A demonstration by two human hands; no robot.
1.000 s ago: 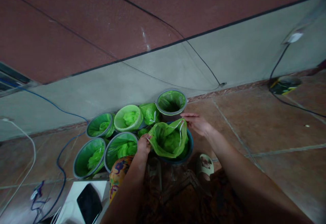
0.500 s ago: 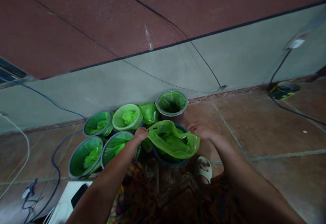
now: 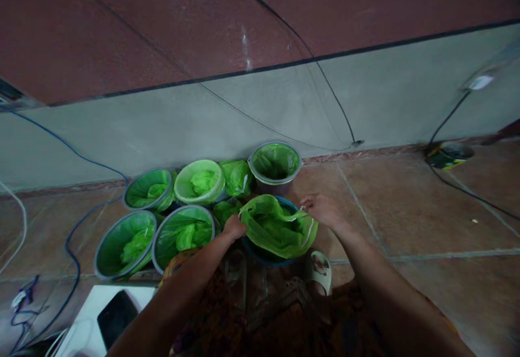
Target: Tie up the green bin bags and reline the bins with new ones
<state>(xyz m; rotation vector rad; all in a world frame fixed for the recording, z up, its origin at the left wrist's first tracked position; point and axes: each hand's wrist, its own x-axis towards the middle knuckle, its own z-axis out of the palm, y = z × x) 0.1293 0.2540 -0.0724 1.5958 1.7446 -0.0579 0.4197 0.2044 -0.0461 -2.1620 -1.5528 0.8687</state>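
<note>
A green plastic bag (image 3: 292,246) with a white drawstring is stretched wide above a blue bucket (image 3: 266,259) between my feet. My left hand (image 3: 234,228) pinches the bag's drawstring at the left rim. On the other side my right hand (image 3: 323,209) grips the white drawstring at the right rim. Crumpled green plastic shows inside the mouth of the bag. Just behind it stands a grey-rimmed bucket (image 3: 264,179) lined with green plastic, and beside that sits a tied green bag (image 3: 235,178).
Left of me are several green-lined buckets, among them a pale green one (image 3: 221,181). A phone (image 3: 117,319) lies on a white surface (image 3: 85,313) at lower left. A blue cable (image 3: 75,254) crosses the floor. A dark tin (image 3: 449,155) stands by the wall at right.
The view has shifted slightly, showing more of the phone. Both hands stay on the bag's drawstring, and the bag's mouth is a little rounder and more upright.
</note>
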